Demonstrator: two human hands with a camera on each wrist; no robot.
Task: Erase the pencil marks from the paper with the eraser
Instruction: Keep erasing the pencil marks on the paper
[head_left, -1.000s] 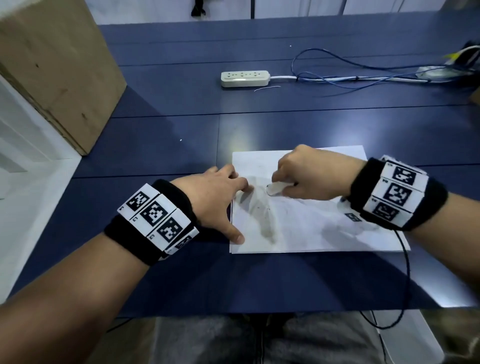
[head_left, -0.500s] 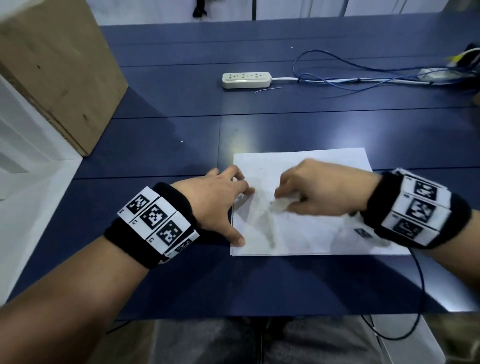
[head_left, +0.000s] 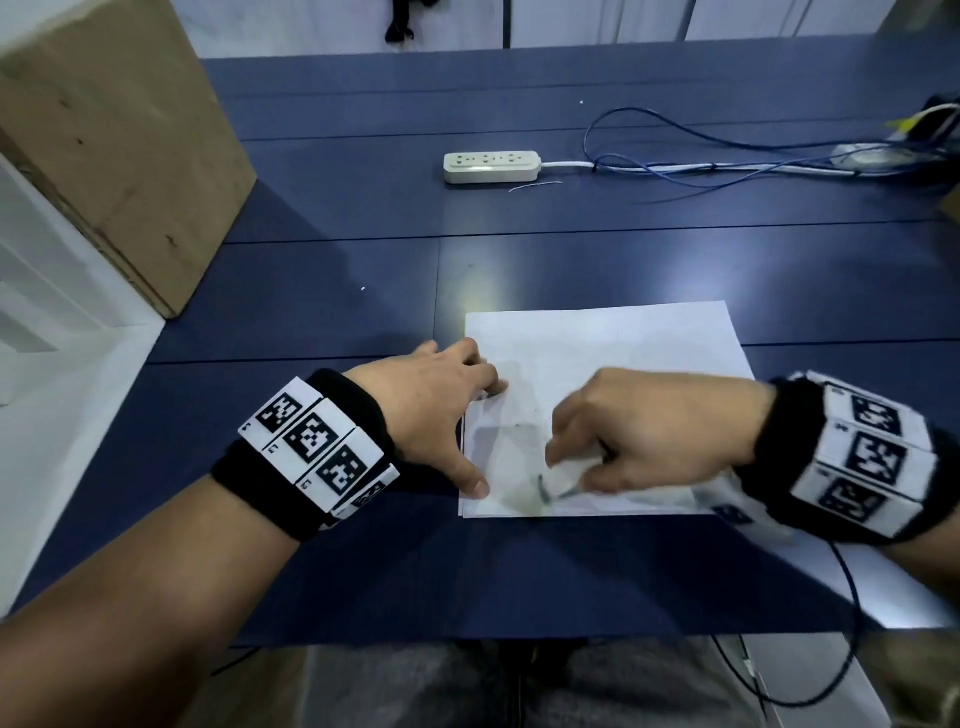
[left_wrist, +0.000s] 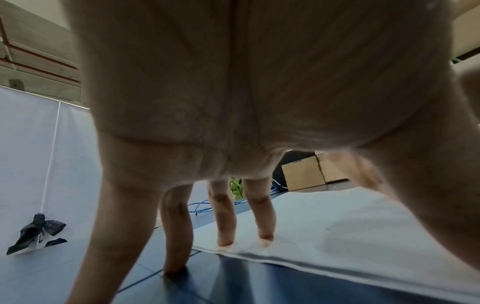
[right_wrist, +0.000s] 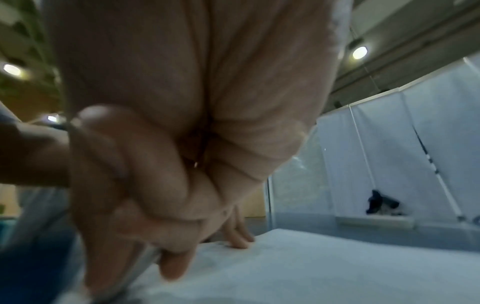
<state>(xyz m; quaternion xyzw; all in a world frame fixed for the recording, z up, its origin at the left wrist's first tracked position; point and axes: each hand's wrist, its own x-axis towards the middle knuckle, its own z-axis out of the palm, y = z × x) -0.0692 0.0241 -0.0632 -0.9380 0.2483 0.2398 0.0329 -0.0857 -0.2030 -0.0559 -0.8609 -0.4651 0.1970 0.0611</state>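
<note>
My left hand (head_left: 441, 410) lies spread, fingertips (left_wrist: 224, 239) pinning the paper (head_left: 623, 353) at its left edge on the blue table (head_left: 311, 312), while my blurred right hand (head_left: 649, 436) curls round the smeared eraser (head_left: 558, 486) near the paper's front edge.

Looking like a lab or recording workspace. Showing white partition screens (right_wrist: 389, 164), a power strip (head_left: 491, 166) with loose blue cables (head_left: 675, 156) trailing across a blue table (head_left: 311, 218).
</note>
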